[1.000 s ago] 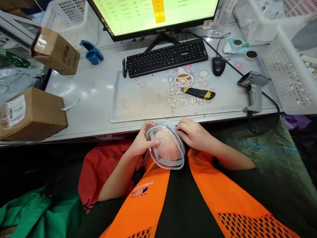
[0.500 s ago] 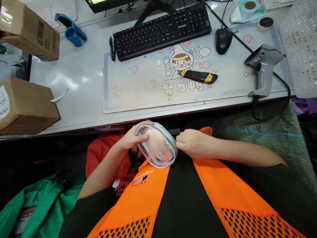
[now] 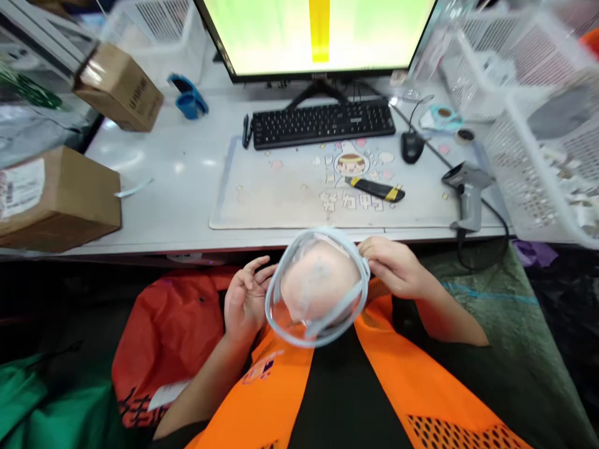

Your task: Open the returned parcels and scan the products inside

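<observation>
A clear pouch (image 3: 317, 333) with pale grey-blue piping hangs in front of my chest, below the desk edge. Inside it lies a smooth pinkish item (image 3: 321, 280) with a pale mark; its kind I cannot make out through the plastic. My right hand (image 3: 390, 265) pinches the pouch's upper right edge between thumb and fingers. Beside the pouch's left edge, my left hand (image 3: 246, 302) is open, its fingers spread and palm turned up. Motion blurs the pouch slightly.
On the desk mat (image 3: 271, 209) lie a black-and-yellow utility knife (image 3: 375, 189) and a barcode scanner (image 3: 469, 193). A keyboard (image 3: 322, 125) and mouse (image 3: 412, 146) sit behind. Cardboard boxes (image 3: 60, 199) stand left, white baskets (image 3: 519, 168) right. A red bag (image 3: 168, 337) is below.
My left hand has let go of the pouch and opened. My right hand now holds it by the right edge, raised and turned. The view has tilted up, showing the monitor and baskets.
</observation>
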{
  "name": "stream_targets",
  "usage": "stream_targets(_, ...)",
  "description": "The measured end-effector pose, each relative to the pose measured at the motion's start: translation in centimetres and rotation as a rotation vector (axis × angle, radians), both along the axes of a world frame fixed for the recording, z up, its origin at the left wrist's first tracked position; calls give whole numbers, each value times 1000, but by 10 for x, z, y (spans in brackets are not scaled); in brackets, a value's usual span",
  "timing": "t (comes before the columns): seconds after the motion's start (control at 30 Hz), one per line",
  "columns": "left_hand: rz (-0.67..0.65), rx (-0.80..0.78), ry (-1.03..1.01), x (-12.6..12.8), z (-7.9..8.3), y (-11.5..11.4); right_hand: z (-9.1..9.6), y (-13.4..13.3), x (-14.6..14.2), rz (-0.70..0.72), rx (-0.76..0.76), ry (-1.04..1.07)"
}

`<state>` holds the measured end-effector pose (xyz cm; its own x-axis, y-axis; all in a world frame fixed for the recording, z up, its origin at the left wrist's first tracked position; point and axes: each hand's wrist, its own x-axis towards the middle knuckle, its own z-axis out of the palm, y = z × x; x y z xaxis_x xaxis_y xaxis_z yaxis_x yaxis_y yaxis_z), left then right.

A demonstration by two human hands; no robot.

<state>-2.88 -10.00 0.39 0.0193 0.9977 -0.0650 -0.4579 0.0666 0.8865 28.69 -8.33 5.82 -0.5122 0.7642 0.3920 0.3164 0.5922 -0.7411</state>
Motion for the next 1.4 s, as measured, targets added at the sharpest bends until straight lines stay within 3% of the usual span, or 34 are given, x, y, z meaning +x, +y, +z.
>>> stream_targets(0.07,-278,2,-7,-12,10,24,13,8,-2,140,-55,-95)
stream_targets(0.13,-536,-8,110,-13,19,47,20,15,-14,199,-29,-208)
stream_targets(0.2,-632,-17,229,-5,23,59,22,18,-27,199,68,-290)
stream_targets(0.3,-464,-144,173,5,13,50,9,6,-42,113,260,-429)
stream_targets(0.43,-81,-437,69,0,-6,20,-33,-26,-62,57,389,-545)
stream_targets(0.5,38,-510,63,-4,-9,14,-51,-38,-74,71,410,-541)
stream_targets(0.6,114,-456,72,-5,-6,20,-62,-43,-87,48,428,-515)
stream_targets(0.73,174,-323,55,-4,1,35,-55,-39,-92,30,496,-486)
stream_targets(0.97,381,-322,-15,-15,3,34,-60,-34,-107,60,570,-439)
stream_targets(1.07,505,-261,-57,-17,1,41,-61,-24,-112,-54,581,-388)
stream_targets(1.2,566,-119,-90,0,5,69,-48,-1,-96,-210,440,-340)
stream_targets(1.3,565,24,-68,43,16,87,-40,-2,-69,-334,67,-45)
stream_targets(1.37,461,132,58,81,24,86,-40,-14,-55,-437,-187,245)
stream_targets(1.4,346,172,133,97,29,82,-41,-18,-48,-500,-260,384)
